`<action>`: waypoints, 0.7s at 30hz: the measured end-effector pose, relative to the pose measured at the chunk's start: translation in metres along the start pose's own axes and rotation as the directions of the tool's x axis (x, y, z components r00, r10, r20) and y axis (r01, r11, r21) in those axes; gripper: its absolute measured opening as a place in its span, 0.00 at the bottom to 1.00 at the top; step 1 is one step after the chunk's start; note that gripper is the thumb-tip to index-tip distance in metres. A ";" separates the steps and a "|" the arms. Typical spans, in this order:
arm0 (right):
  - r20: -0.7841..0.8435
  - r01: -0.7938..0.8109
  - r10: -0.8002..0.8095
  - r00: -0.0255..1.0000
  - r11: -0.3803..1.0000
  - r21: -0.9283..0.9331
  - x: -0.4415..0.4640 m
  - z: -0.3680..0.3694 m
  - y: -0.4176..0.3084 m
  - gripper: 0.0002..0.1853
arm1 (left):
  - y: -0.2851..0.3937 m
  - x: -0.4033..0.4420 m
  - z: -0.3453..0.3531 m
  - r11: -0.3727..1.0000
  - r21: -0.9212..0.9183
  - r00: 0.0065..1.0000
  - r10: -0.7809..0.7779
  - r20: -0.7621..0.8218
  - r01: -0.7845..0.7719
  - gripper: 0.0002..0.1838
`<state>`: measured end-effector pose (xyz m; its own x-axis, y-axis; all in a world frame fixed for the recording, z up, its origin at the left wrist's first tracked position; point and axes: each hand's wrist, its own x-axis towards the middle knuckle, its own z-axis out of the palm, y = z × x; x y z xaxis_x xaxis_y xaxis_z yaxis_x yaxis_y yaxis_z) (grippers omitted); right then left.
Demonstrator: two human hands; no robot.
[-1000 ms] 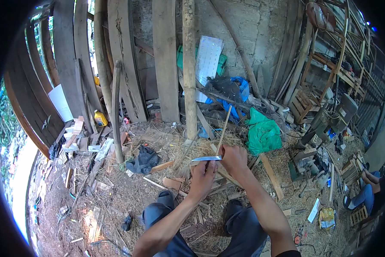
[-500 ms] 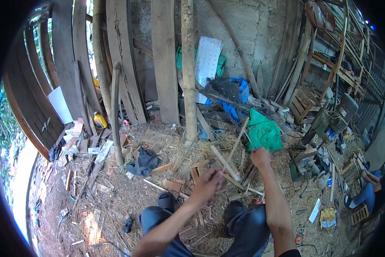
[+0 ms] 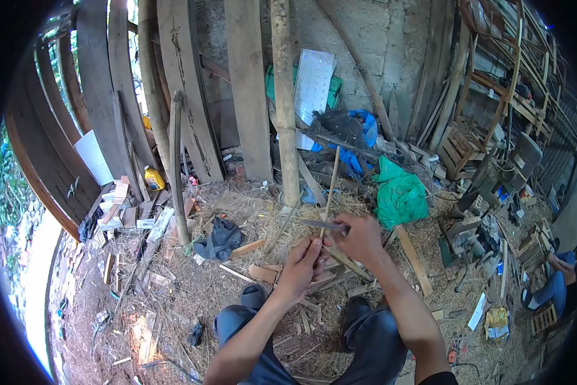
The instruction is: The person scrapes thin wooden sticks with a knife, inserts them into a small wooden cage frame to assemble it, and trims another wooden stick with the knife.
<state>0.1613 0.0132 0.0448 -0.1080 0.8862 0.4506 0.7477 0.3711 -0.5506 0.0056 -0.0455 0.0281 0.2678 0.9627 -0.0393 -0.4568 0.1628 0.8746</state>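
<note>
My left hand (image 3: 303, 262) is closed around the lower end of a thin wooden stick (image 3: 332, 186), which stands nearly upright above it. In my right hand (image 3: 361, 239) is a knife (image 3: 322, 224), its fingers wrapped round the handle. The blade points left and crosses the stick just above my left hand. Both hands are in front of my knees, close together. Pieces of wood lie on the ground below and behind them.
A bamboo post (image 3: 286, 128) stands ahead. Beyond my right hand lies a green plastic bag (image 3: 399, 192); a dark bag (image 3: 219, 240) lies left. A board (image 3: 413, 260) is right of my right arm. Another person (image 3: 553, 289) sits at the far right.
Half a second ago my hands were apart, the right farther right. Now my right hand has come back left, with the blade at the stick, which stands more upright.
</note>
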 end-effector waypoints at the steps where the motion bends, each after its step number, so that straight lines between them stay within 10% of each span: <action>1: 0.052 0.102 -0.100 0.994 0.993 -0.057 -0.003 0.001 -0.005 0.10 | -0.003 0.001 0.000 1.000 0.003 1.000 -0.007 0.004 0.007 0.14; 6: 0.076 0.202 -0.188 0.979 0.931 -0.304 -0.008 0.018 -0.006 0.09 | -0.024 0.007 -0.005 0.889 0.397 0.966 0.257 -0.025 -0.227 0.12; 10: 0.113 0.067 -0.031 0.993 0.940 -0.333 0.003 0.016 0.006 0.10 | -0.030 0.011 -0.004 0.949 0.266 0.981 0.190 -0.045 -0.171 0.13; 14: 0.063 -0.025 0.049 0.997 0.941 -0.337 0.007 0.016 0.025 0.11 | -0.032 0.010 -0.003 0.811 0.518 0.944 0.329 -0.018 -0.273 0.14; 18: -0.214 -0.525 0.479 0.851 0.779 -0.342 0.028 -0.027 0.087 0.13 | -0.036 -0.014 0.006 0.724 0.639 0.964 0.229 0.136 -0.262 0.14; 21: -0.245 -0.574 0.519 0.819 0.745 -0.340 0.016 -0.017 0.118 0.14 | -0.039 -0.002 0.003 0.874 0.476 0.995 0.069 0.078 -0.098 0.14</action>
<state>0.2591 0.0670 -0.0013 0.4603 0.8501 0.2558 0.8418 -0.3265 -0.4299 0.0257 -0.0549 -0.0043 0.3009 0.9519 0.0588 -0.0215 -0.0548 0.9983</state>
